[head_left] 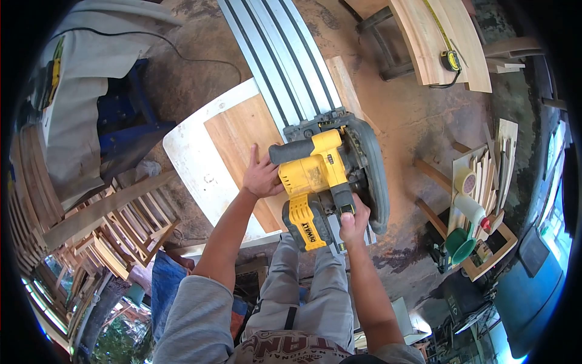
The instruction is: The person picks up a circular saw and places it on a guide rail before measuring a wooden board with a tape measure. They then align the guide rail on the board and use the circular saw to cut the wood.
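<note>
A yellow and black cordless saw [312,170] sits on a long silver guide rail [282,57] with dark strips. My right hand [355,219] is wrapped round the saw's rear handle. Left of the saw, my left hand [262,177] lies on a wooden board [236,130] with its fingers spread, partly hidden by the saw body. Under the board is a white worktop [188,161] with rounded corners. The rail crosses the board, and a strip of the board [344,91] shows beyond the rail's right edge. The saw's blade is hidden.
At the top right, a yellow tape measure [450,60] lies on a wooden panel [418,36]. Wood strips, a tape roll [465,181], a white bottle [470,209] and a green funnel [459,246] are at the right. Wooden frames [121,233] stand at the left.
</note>
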A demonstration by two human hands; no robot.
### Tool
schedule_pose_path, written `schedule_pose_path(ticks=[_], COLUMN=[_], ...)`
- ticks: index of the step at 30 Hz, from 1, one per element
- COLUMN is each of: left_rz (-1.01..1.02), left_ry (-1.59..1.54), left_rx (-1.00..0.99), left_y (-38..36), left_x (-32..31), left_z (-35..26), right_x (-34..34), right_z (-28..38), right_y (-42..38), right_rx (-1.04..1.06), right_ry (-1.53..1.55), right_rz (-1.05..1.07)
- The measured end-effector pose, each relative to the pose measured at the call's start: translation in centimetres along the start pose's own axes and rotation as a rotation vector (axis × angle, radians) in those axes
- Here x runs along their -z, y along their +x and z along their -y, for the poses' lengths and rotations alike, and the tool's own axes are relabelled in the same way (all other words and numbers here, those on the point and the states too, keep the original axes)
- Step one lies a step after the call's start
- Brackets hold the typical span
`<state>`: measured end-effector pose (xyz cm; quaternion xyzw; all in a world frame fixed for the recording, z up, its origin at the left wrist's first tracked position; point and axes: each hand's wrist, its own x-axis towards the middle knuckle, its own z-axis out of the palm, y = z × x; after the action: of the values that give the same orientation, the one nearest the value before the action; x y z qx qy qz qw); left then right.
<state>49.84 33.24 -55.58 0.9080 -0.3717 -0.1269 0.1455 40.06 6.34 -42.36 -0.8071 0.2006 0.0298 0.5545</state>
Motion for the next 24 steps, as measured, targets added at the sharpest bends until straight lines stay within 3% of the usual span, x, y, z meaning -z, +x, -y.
schedule_pose_path(ticks=[4, 24], left_rz=[0.123, 0.113], left_ry=[-0.005, 0.006], left_rx=[0.026, -0.006], left_y=[-0.2, 0.0], left_x=[0.1, 0.5], left_z=[0.0, 0.0], right_x=[-0.5, -1.1], right_z=[1.0, 1.5], right_y=[0.8, 2.0], right_rx=[0.003, 0.027], right_ry=[0.020, 0.030], right_rz=[-0.015, -0.012])
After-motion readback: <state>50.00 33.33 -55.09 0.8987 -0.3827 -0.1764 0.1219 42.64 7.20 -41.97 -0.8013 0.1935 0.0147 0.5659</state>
